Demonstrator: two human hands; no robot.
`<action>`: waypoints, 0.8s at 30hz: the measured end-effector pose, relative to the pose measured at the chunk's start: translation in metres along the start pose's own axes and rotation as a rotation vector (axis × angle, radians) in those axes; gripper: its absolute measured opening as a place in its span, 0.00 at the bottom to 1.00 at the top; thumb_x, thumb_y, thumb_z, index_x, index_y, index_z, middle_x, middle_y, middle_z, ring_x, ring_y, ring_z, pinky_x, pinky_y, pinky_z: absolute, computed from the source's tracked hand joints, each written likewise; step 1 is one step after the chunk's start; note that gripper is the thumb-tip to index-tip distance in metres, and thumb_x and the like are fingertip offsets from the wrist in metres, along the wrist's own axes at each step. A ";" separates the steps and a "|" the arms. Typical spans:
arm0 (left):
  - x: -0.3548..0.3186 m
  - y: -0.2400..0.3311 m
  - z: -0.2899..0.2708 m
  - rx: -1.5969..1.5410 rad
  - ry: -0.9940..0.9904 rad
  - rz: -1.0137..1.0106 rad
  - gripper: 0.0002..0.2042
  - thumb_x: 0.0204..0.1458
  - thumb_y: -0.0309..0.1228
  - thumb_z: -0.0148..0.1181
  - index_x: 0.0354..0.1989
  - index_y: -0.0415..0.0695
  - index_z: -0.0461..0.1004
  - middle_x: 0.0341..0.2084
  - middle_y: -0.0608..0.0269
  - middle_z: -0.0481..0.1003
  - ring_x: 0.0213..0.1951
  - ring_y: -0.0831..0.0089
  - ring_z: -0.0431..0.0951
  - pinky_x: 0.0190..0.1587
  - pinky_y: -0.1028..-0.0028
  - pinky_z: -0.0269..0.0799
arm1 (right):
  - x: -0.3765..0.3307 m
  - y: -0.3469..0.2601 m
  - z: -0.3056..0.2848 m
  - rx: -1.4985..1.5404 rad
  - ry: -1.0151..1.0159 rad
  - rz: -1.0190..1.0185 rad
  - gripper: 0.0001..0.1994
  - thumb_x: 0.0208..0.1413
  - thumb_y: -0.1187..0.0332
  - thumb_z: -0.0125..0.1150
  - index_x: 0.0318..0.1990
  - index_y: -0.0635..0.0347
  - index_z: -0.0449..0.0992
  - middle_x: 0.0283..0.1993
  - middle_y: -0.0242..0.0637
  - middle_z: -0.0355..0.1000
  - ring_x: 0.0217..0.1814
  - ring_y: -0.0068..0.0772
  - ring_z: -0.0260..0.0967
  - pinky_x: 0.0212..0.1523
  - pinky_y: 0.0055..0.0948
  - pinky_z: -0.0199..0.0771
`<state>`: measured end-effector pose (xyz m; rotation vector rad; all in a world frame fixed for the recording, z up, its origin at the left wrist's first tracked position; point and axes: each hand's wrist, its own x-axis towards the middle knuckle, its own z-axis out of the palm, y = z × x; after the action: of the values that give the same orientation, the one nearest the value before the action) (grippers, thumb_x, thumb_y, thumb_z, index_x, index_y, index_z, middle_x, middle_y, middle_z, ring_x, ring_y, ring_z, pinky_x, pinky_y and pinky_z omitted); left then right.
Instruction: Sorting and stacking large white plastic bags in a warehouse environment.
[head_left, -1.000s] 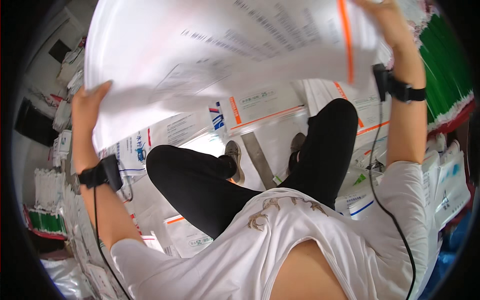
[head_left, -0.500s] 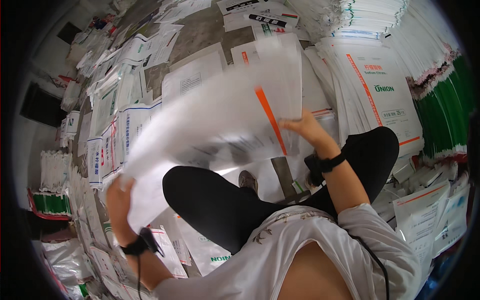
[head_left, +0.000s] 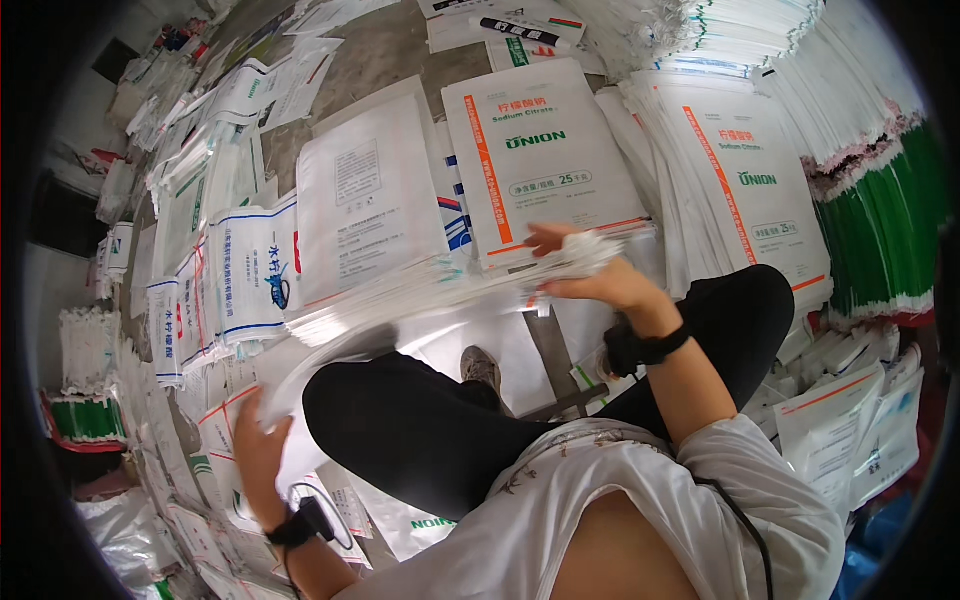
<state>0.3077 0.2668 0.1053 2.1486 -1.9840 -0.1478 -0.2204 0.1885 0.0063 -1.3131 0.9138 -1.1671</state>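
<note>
My right hand (head_left: 612,283) is closed around the right end of a white printed sack (head_left: 480,297), now seen nearly edge-on and partly blurred. Its fingers lie on the far side and the thumb on the near side. My left hand (head_left: 262,455) has its fingers apart by the curled left end of that sack and holds nothing. Beyond the sack lie two flat stacks of white sacks: one with small grey print (head_left: 365,190) to the left, one with an orange stripe and green lettering (head_left: 545,150) to the right.
Blue-edged sacks (head_left: 255,270) lie to the left. A stack of orange-striped sacks (head_left: 750,190) stands at right, beside a green bundle (head_left: 880,225). More white sacks (head_left: 840,420) lie near my right knee. My shoe (head_left: 481,370) rests between my knees.
The sack has swung down from a raised, spread position to nearly edge-on, uncovering the stacks behind. My left hand has opened off its left end and moved slightly down; my right hand keeps hold.
</note>
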 end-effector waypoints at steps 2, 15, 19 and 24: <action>0.006 -0.009 0.036 0.180 -0.175 -0.200 0.14 0.50 0.35 0.66 0.43 0.42 0.80 0.38 0.43 0.80 0.43 0.45 0.79 0.47 0.58 0.73 | 0.014 0.022 0.013 -0.028 0.006 0.125 0.20 0.50 0.70 0.72 0.51 0.63 0.77 0.47 0.35 0.77 0.50 0.26 0.73 0.51 0.29 0.73; -0.046 -0.019 0.046 0.308 -0.084 -0.182 0.19 0.50 0.37 0.66 0.46 0.37 0.79 0.36 0.36 0.79 0.42 0.39 0.79 0.46 0.55 0.74 | 0.013 0.030 0.001 -0.085 0.049 0.179 0.18 0.51 0.71 0.71 0.50 0.65 0.79 0.43 0.35 0.79 0.46 0.26 0.74 0.51 0.28 0.74; -0.060 -0.018 0.015 0.239 0.056 -0.247 0.21 0.50 0.42 0.66 0.45 0.37 0.79 0.36 0.37 0.79 0.44 0.40 0.79 0.47 0.54 0.74 | 0.003 0.008 0.000 0.186 0.034 0.156 0.16 0.52 0.73 0.70 0.50 0.63 0.79 0.44 0.35 0.80 0.45 0.24 0.75 0.50 0.26 0.74; -0.020 -0.023 -0.028 0.299 -0.603 -0.083 0.18 0.57 0.43 0.60 0.45 0.38 0.76 0.38 0.49 0.79 0.42 0.50 0.78 0.48 0.59 0.71 | 0.001 0.047 -0.013 0.045 0.052 0.233 0.19 0.51 0.71 0.70 0.52 0.63 0.79 0.44 0.35 0.80 0.45 0.25 0.75 0.50 0.27 0.74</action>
<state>0.3342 0.2911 0.1262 2.6072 -2.3450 -0.6144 -0.2277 0.1801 -0.0410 -1.1116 1.0427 -1.0372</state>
